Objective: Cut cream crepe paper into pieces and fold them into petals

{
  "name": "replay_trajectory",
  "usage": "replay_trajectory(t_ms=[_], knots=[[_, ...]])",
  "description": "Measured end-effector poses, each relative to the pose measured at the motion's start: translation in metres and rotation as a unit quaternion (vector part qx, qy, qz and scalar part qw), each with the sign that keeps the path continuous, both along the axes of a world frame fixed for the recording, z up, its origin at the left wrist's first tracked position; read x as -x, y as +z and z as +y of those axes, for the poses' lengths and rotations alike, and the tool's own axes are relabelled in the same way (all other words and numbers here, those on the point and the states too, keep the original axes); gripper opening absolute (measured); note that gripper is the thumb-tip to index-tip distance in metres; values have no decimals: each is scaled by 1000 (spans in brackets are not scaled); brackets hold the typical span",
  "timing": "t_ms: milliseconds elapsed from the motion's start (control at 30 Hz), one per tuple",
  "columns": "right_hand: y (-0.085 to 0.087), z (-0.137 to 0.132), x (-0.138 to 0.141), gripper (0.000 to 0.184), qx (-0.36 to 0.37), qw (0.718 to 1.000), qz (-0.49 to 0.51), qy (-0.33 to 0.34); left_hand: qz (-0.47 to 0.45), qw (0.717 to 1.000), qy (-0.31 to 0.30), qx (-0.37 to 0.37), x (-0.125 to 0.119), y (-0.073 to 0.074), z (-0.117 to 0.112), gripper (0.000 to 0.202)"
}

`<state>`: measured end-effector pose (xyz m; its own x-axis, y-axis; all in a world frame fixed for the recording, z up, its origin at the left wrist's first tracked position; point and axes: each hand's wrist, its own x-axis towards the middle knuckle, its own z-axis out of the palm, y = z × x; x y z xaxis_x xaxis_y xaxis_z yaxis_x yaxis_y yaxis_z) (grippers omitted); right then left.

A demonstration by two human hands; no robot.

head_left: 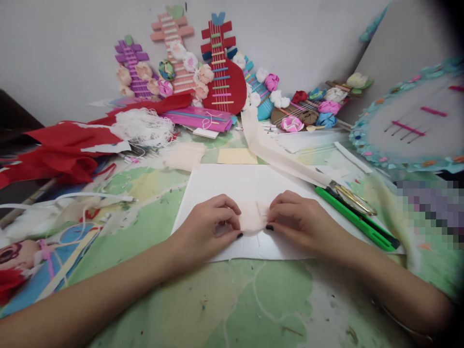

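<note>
My left hand (212, 223) and my right hand (297, 218) rest close together on a white sheet (232, 186) lying on the table. Between them both hands pinch a small pale pink piece of paper or fabric (252, 217), fingers curled over its left and right edges. The fingernails are dark. Both forearms reach in from the bottom corners.
Beside the right hand lie a green utility knife (357, 222) and gold-handled scissors (353, 199). A long cream strip (268, 147) crosses the sheet's far corner. Red fabric (61, 147), white thread (143, 126), foam guitars with paper flowers (221, 72) and a round fan-like craft (413, 123) crowd the back.
</note>
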<state>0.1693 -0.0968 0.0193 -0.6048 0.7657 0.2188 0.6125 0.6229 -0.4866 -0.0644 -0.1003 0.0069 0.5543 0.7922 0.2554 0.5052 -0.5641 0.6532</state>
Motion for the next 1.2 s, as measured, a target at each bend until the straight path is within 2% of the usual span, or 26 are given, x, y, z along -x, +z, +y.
replay_trajectory(t_ms=[367, 700, 967, 1200], knots=[[-6, 6, -5, 7, 76, 996, 22, -39, 20, 999, 1, 28, -1, 3, -2, 11], [-3, 5, -2, 8, 79, 996, 3, -34, 21, 999, 10, 28, -6, 2, -5, 7], [-4, 5, -2, 7, 81, 996, -7, -34, 28, 999, 12, 37, -7, 2, -5, 12], [-5, 2, 1, 6, 78, 995, -11, -60, 16, 999, 48, 10, -7, 0, -4, 13]])
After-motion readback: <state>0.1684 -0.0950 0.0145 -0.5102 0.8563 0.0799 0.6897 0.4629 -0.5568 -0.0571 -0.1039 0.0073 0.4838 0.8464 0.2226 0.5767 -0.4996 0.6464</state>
